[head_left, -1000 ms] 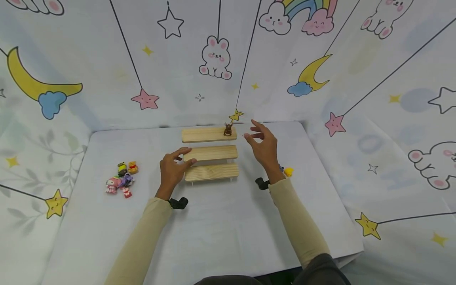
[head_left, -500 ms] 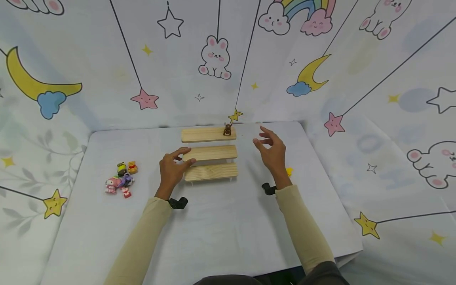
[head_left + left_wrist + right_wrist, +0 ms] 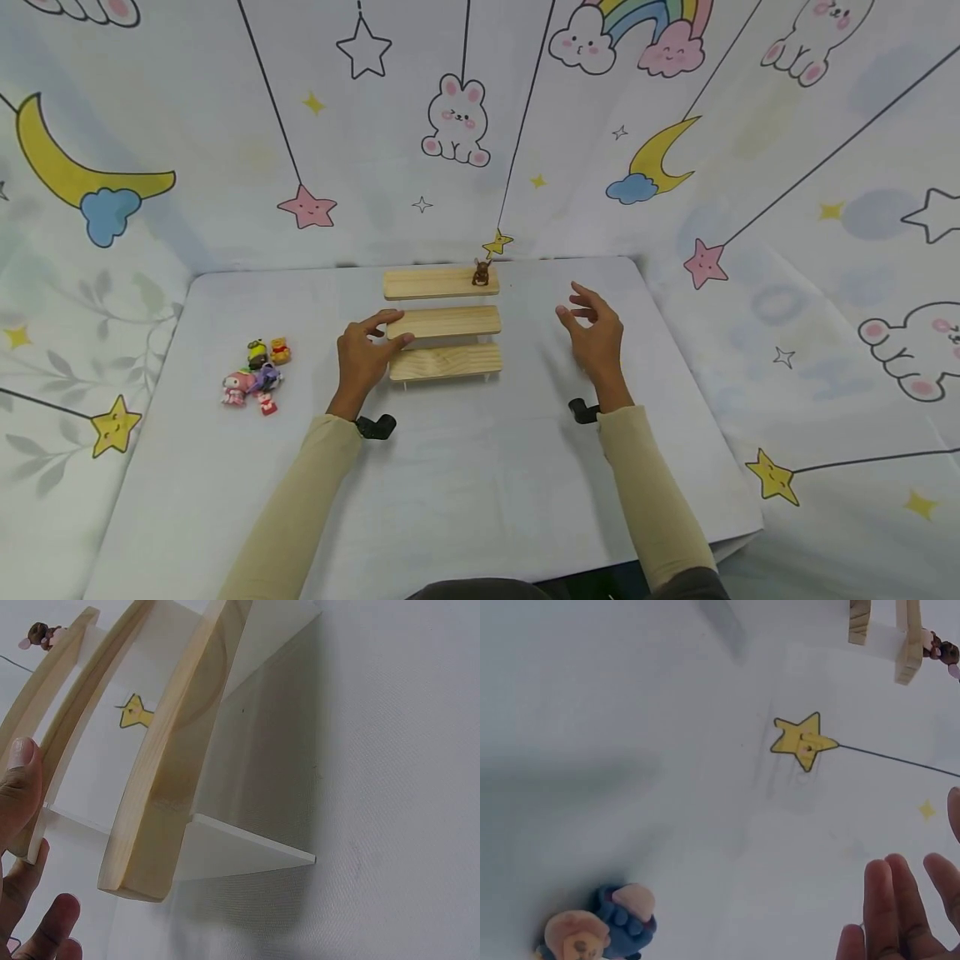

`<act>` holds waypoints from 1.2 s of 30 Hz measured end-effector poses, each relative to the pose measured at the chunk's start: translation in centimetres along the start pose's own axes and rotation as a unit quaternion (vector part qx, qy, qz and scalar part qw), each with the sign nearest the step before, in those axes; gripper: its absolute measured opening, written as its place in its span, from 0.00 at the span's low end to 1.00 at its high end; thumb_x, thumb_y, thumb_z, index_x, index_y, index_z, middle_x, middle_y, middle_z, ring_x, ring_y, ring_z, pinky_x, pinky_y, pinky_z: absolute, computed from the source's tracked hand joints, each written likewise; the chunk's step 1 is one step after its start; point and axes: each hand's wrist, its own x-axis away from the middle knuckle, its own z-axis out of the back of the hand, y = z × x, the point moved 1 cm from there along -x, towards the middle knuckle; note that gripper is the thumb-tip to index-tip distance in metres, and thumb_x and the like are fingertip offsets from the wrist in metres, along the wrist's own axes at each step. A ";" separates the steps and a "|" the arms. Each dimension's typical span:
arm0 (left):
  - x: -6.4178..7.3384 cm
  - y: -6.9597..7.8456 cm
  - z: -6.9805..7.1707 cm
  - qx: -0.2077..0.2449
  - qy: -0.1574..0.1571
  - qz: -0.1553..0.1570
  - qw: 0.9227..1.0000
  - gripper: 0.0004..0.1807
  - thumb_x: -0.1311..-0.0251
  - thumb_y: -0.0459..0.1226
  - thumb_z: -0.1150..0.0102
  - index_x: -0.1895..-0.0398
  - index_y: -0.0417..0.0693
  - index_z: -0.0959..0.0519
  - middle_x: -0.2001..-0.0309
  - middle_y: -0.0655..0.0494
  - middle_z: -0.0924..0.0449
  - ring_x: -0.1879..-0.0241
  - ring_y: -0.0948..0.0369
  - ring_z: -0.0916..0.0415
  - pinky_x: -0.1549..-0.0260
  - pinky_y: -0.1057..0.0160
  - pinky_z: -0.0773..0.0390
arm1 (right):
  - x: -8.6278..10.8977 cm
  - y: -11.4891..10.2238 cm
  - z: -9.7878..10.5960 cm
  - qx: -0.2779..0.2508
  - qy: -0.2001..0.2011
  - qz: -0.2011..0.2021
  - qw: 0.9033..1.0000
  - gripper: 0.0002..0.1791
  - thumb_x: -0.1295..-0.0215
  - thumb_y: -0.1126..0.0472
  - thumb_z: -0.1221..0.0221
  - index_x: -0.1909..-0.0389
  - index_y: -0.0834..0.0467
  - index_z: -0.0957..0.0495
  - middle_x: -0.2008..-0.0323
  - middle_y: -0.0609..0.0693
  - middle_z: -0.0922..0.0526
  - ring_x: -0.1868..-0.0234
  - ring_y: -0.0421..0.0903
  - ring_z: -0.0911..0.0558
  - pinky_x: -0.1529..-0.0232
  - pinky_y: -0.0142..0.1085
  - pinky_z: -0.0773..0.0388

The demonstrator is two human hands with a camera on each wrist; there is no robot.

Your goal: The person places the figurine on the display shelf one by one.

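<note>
Left hand grips stepped wooden stand, right hand hovers with fingers apart

A white backdrop (image 3: 390, 150) printed with rabbits, moons and stars fills the upper frame and both sides. Below it, a white-covered table (image 3: 465, 475) spans the centre and lower frame. Beige sleeves (image 3: 288, 508) enter from the lower left and lower right. The three-tiered wooden stand (image 3: 444, 322) is at the centre of the head view, its pale boards on white supports. The left hand (image 3: 364, 357) is clamped on the left end of the middle board, thumb on one side, fingers on the other. The right hand (image 3: 596, 340), right of centre, is above the table, well apart from the stand, thumb and fingers separated. Toy figures (image 3: 237, 388) cluster at centre left. In the right wrist view, a blue figure (image 3: 626, 921) and a peach-headed figure (image 3: 576, 934) are close together at lower left. One brown figurine (image 3: 481, 273) stands on the top board's right end.
</note>
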 end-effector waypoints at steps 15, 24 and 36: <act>0.0 0.1 0.1 0.000 -0.002 -0.001 1.000 0.27 0.46 0.50 0.18 0.41 0.63 0.11 0.36 0.59 0.14 0.50 0.49 0.19 0.48 0.51 0.26 | 1.1 3.2 2.2 0.017 0.009 -0.032 0.999 0.27 0.28 0.51 0.31 0.29 0.42 0.21 0.38 0.58 0.15 0.42 0.57 0.17 0.30 0.59 0.29; -0.1 0.1 0.1 -0.002 -0.002 0.001 1.000 0.27 0.47 0.51 0.18 0.41 0.63 0.11 0.37 0.59 0.13 0.50 0.48 0.19 0.49 0.52 0.26 | 1.3 4.9 2.7 0.057 -0.013 -0.084 0.995 0.28 0.29 0.50 0.30 0.29 0.41 0.21 0.37 0.52 0.15 0.41 0.52 0.16 0.48 0.40 0.19; 0.0 0.2 0.1 -0.007 -0.003 0.003 1.000 0.27 0.46 0.51 0.19 0.41 0.63 0.11 0.36 0.58 0.14 0.50 0.49 0.19 0.49 0.51 0.25 | 1.5 7.2 3.0 0.107 -0.076 -0.112 0.985 0.30 0.28 0.53 0.30 0.27 0.50 0.23 0.36 0.60 0.17 0.35 0.63 0.19 0.38 0.60 0.20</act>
